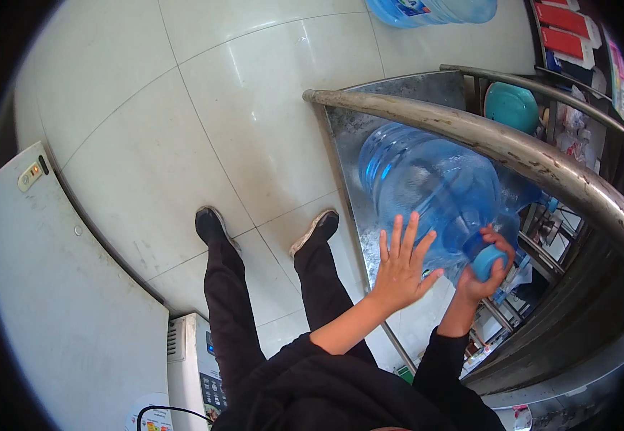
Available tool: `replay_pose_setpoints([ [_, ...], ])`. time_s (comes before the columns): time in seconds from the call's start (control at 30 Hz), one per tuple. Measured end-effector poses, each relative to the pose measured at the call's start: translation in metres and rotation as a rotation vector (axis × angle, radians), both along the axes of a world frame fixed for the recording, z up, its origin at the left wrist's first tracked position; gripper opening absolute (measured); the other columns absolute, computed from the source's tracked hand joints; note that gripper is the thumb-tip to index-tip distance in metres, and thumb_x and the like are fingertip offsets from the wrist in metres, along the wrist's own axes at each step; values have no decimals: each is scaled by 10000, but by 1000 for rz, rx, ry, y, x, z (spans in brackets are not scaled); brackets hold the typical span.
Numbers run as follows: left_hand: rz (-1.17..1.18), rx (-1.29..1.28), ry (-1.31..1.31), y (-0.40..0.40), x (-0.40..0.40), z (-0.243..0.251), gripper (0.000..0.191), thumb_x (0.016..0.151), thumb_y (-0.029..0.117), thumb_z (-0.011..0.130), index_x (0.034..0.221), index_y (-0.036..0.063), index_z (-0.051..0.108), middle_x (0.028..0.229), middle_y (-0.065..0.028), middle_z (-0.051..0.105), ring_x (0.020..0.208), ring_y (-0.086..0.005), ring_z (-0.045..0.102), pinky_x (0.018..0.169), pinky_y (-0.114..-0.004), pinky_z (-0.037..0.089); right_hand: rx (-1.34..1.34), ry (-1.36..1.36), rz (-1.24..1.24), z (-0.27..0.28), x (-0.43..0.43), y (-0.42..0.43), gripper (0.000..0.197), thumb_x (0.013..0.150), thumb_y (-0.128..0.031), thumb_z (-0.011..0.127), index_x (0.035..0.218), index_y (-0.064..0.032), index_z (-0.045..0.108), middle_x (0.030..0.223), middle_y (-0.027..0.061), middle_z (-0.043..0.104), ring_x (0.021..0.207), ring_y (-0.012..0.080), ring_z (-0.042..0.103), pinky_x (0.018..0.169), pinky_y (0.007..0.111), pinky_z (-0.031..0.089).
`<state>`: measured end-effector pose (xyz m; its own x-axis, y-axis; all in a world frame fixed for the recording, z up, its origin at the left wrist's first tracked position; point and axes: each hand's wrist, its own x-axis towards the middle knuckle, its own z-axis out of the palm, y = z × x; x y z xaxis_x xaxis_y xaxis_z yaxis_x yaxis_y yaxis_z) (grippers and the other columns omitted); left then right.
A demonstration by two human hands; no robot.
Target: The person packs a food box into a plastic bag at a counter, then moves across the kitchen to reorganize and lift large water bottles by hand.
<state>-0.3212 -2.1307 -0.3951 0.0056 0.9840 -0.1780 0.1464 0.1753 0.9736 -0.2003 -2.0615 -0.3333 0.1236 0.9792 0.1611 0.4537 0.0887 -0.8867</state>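
Observation:
A large blue translucent water-cooler bottle (433, 178) rests on a worn metal platform (352, 132) at my right, with its neck slanting towards me. My right hand (487, 266) wraps around the neck and the light-blue cap (489, 262), thumb lying against the cap. My left hand (403, 269) is spread flat with its back up, over the bottle's near left side. Whether its palm touches the plastic cannot be seen. Another blue bottle (517, 188) shows partly behind the first, mostly covered by it and a rail.
A thick steel tube rail (452, 116) arches over the platform. Beyond it sit a turquoise basin (511, 108) and red boxes (562, 43). Another water bottle (430, 11) lies on the tiled floor (269, 108). White appliances (75, 280) (185, 336) stand at left.

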Motion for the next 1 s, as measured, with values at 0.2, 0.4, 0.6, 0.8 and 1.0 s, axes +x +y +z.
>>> replay_pose_setpoints([
  [0.2,-424,307,283,0,60,-28,850,679,331,663,1367,85,228,1448,-143,96,1334,-305,104,1049,-427,212,32,570,-340,4,130,6,190,818,-185,434,875,-42,546,866,127,577,856,283,555,882,435,394],
  [0.4,-610,184,63,36,62,-11,859,656,273,692,1354,54,240,1448,-134,93,1331,-306,110,1053,-421,208,167,603,-754,-3,148,9,244,809,-226,465,875,-19,576,879,131,601,850,273,570,804,410,448],
  [0.6,-510,230,36,46,11,-25,720,693,186,655,1315,51,318,1404,-173,211,1292,-311,230,1040,-426,224,155,705,-812,-13,132,11,403,852,-345,438,1063,-12,522,1016,158,576,944,282,554,907,400,396],
  [0.8,-355,-129,104,-48,-148,-26,659,609,154,719,1181,4,428,1243,-244,399,1129,-367,417,929,-431,349,-664,-6,-1172,-104,66,-114,295,872,-297,432,1007,-41,488,966,75,548,853,203,534,811,337,416],
  [1.0,-579,-621,699,-105,-334,-64,472,670,333,666,1010,27,545,913,-162,594,887,-318,564,758,-416,444,-477,-515,405,-101,-260,-25,344,699,-150,624,1023,-85,529,1035,130,518,998,310,488,844,387,402],
])
